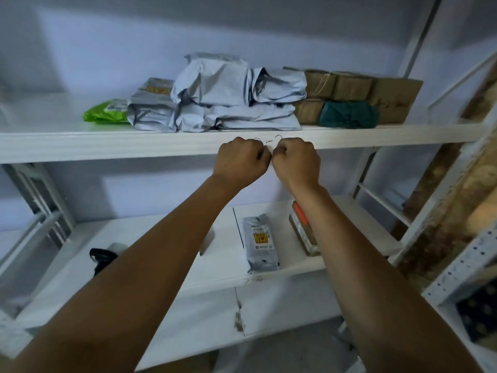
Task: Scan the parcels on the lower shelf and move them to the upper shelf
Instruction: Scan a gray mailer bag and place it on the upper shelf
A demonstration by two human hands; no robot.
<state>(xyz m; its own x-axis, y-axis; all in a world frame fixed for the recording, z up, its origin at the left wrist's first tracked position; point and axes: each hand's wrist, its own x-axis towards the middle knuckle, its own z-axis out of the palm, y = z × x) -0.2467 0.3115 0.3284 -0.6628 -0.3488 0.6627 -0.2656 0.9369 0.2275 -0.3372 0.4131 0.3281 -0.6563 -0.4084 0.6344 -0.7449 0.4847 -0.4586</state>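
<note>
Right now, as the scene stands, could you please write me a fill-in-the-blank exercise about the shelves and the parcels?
1. On the upper shelf, the green parcel lies at the row's ___ end.
2. The grey parcel with a yellow label lies on the ___ shelf.
3. The left hand and the right hand hold ___ parcel.
Missing words: left; lower; no.

left hand (240, 160) and right hand (297, 162), both fists, touch before the upper shelf (107, 146) holding parcels (215, 98).
</note>
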